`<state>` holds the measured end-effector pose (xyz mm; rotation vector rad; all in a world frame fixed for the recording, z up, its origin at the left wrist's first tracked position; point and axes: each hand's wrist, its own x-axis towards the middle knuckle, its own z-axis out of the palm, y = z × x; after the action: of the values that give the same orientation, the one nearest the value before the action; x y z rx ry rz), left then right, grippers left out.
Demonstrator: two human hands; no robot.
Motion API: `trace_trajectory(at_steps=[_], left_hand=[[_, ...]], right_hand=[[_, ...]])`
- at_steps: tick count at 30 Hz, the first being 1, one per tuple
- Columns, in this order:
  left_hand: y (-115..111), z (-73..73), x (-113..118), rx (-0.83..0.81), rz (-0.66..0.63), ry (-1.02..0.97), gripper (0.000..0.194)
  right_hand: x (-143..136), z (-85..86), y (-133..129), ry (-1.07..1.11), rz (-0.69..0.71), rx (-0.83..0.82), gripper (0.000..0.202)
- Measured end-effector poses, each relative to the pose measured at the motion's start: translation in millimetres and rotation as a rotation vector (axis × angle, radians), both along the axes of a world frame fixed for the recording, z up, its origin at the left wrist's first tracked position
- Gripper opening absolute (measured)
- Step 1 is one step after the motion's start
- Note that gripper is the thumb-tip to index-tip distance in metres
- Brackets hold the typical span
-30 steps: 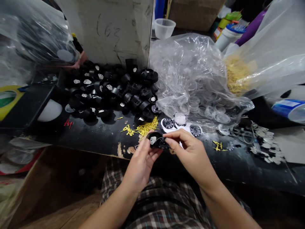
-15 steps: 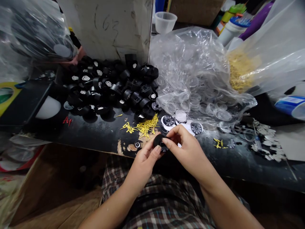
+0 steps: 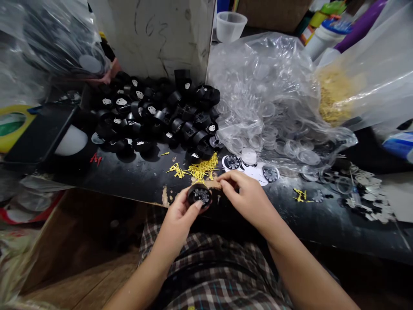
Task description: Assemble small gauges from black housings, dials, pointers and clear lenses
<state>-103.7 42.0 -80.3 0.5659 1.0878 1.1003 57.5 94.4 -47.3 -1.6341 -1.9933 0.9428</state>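
Note:
A round black gauge housing [image 3: 193, 188] is in my left hand [image 3: 180, 212], its numbered black dial [image 3: 200, 196] facing up and my thumb on the dial's lower edge. My right hand [image 3: 247, 193] is apart from the housing, with thumb and forefinger stretched toward the right end of a pile of yellow pointers [image 3: 203, 167]. A small gap shows between those fingers, and I see nothing in them. Beyond this hand lie printed black dials [image 3: 270, 173] and white discs [image 3: 255, 173].
Many black housings [image 3: 174, 113] are heaped at the back left. Clear round covers [image 3: 269, 135] spill from a plastic bag. Red pointers [image 3: 96, 159] lie left, white metal plates [image 3: 371, 193] right. A bag of yellow pointers [image 3: 335, 94] and a clear cup [image 3: 230, 26] stand behind.
My left hand has moved left with the housing and turned its dial more into view. My right hand has let go of it and moved away, toward the yellow pointers. The view has shifted slightly.

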Motion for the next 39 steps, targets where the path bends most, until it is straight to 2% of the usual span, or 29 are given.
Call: trace_trajectory(at_steps=[3,6,10,14,16,21,26,31,35,39], left_hand=[[2.1,4.4,-2.8,-0.011,0.104,-0.037,0.023],[4.4,7.2,-3.1,-0.012,0.154,-0.1,0.022],[8.8,6.8,-0.2,-0.023,0.215,-0.164,0.025],[15.1,6.8,6.9,-0.015,0.174,-0.22,0.024],[17.2,8.2,9.5,-0.016,0.176,-0.228,0.023],[18.0,13.1,7.1,0.005,0.162,-0.267,0.022],[21.3,10.8,9.5,0.032,0.21,-0.211,0.034],[20.3,3.5,20.4,0.113,0.046,-0.115,0.024],[16.2,2.9,18.9,0.197,0.016,-0.029,0.02],[15.1,9.5,14.6,0.239,-0.004,0.071,0.016]], right_hand=[[-16.9,-8.9,17.8,-0.368,-0.002,0.123,0.011],[-25.8,-12.0,24.4,-0.511,0.024,0.139,0.012],[-20.6,-8.6,18.1,-0.345,0.006,0.069,0.011],[-14.7,-5.9,8.5,-0.086,0.028,0.056,0.006],[-13.8,-6.1,4.8,-0.073,0.065,0.117,0.001],[-9.4,-2.2,-3.8,-0.142,0.096,0.278,0.008],[-9.4,11.2,-10.8,0.138,0.104,0.19,0.011],[-13.0,15.6,-12.6,0.036,0.082,0.181,0.011],[-11.9,16.3,-12.9,0.013,0.071,0.156,0.013],[-12.0,17.9,-14.2,0.053,0.056,0.143,0.013]])
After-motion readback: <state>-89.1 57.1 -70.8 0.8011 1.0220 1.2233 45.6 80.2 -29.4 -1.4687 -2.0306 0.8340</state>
